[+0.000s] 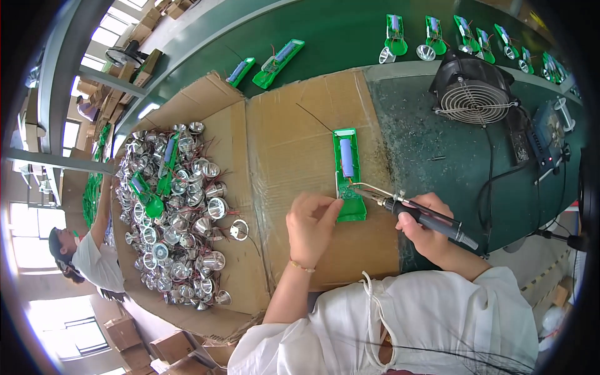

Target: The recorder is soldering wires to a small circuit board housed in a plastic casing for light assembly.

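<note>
A green plastic torch housing (352,211) lies open on flattened cardboard before me. In it sit a lavender battery cell (346,156) and, below that, a small green circuit board (348,192). My right hand (426,220) is wrapped round a soldering iron (425,215) with a thin solder-feed tube (373,187) fixed along it. The iron's tip is at the circuit board. My left hand (312,225) is pinched closed at the housing's left edge by the board; what its fingertips hold is hidden.
Left stands a cardboard box (228,134) full of silver reflectors (181,237) with two green housings on top. More housings (278,62) with cells line the far green bench (337,37). A black fan (473,100) and a soldering station (550,134) stand right. Another person (94,262) is far left.
</note>
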`<state>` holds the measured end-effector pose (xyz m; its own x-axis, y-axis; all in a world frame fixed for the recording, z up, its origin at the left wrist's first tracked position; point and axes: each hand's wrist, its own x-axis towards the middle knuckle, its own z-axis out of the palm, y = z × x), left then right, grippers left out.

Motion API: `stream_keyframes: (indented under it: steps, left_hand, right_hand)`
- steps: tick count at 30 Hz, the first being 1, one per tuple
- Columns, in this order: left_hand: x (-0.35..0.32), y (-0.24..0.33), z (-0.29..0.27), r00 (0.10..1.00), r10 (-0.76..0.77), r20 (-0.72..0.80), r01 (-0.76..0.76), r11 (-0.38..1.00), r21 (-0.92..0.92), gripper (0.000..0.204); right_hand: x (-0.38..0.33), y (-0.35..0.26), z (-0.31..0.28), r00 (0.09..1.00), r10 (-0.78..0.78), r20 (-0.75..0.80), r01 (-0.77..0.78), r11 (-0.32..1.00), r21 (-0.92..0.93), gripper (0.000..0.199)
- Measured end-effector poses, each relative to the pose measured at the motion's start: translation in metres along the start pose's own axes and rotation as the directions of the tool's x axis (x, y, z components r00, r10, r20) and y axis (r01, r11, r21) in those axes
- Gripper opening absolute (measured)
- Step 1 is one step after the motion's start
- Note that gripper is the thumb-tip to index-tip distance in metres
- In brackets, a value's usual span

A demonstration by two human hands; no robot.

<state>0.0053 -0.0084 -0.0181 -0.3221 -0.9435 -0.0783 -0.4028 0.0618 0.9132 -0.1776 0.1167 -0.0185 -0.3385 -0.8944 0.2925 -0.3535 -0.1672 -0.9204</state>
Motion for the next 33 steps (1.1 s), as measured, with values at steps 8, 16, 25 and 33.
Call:
stream_keyframes:
  steps: [8, 16, 25, 33]
  left_hand:
    - [0.001, 0.007, 0.006, 0.982, 0.165, 0.09, -0.176, 0.976, 0.128, 0.009]
    - [0.0, 0.005, 0.007, 0.99, 0.098, 0.1, -0.104, 0.993, 0.058, 0.009]
    - [0.0, 0.007, 0.009, 0.992, 0.055, 0.11, -0.066, 0.993, 0.096, 0.009]
    - [0.001, 0.006, 0.009, 0.994, 0.039, 0.107, -0.048, 0.995, 0.084, 0.01]
  right_hand:
    - [-0.008, -0.001, 0.001, 0.994, 0.104, -0.03, -0.1, 0.988, 0.118, 0.019]
    - [-0.009, 0.0, 0.001, 0.991, 0.126, -0.043, -0.117, 0.98, 0.16, 0.018]
    - [-0.011, 0.007, 0.001, 0.991, 0.127, -0.036, -0.122, 0.985, 0.125, 0.016]
    - [-0.014, 0.006, -0.003, 0.978, 0.192, -0.081, -0.167, 0.955, 0.245, 0.017]
